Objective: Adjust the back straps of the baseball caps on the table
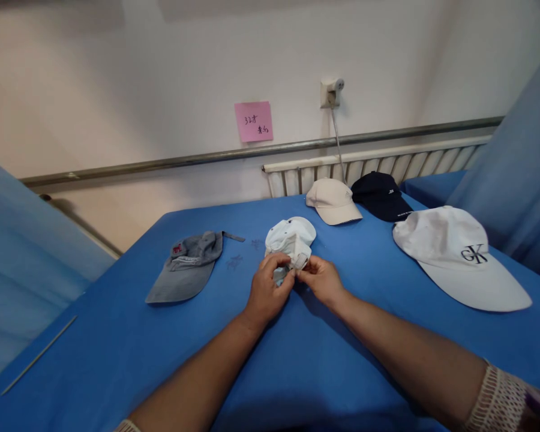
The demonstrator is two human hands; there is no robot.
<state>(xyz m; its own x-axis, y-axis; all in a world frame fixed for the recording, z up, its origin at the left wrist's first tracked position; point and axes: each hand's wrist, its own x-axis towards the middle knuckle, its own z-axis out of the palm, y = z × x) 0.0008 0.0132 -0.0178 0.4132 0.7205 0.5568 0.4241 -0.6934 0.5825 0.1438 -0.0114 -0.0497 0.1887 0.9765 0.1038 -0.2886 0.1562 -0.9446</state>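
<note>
A small pale cap (290,235) lies on the blue-covered table (270,366), its back strap side turned towards me. My left hand (271,283) pinches the near edge of this cap with thumb and fingers. From the other side, my right hand (319,277) grips the strap area, and the fingertips of both hands almost meet there. The fingers hide the strap's fastening. To the left rests a grey cap (193,264) with a red mark, its strap stretched out loose to the right.
At the back right sit a beige cap (333,201) and a black cap (380,195). Nearer stands a large white cap (450,249) with black letters. Behind the table run a metal rail (198,160) and a radiator (292,179). Blue curtains (22,252) hang on both sides.
</note>
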